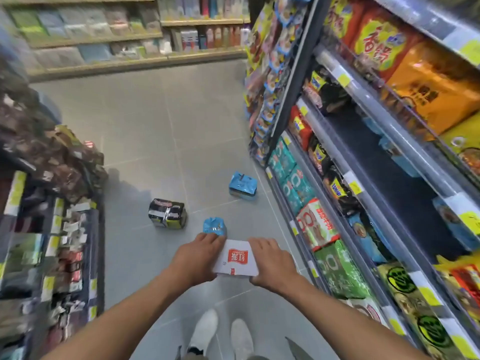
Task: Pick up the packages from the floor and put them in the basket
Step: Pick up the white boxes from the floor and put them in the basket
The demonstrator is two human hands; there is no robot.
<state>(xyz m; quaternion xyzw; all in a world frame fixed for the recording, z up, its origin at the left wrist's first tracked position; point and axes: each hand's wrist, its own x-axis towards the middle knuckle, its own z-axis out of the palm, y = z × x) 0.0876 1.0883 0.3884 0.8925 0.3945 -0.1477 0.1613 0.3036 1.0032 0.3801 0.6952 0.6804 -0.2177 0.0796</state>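
Observation:
A white package with a red label is held in front of me at waist height. My left hand grips its left side and my right hand grips its right side. On the grey floor lie three packages: a black one to the left, a small blue one just beyond my left hand, and a larger blue one farther off near the right shelf. No basket is in view.
Shelves full of snack and noodle packs line the right side, and a lower shelf unit lines the left. More shelves close the aisle at the back. My white shoes stand on the floor tiles below.

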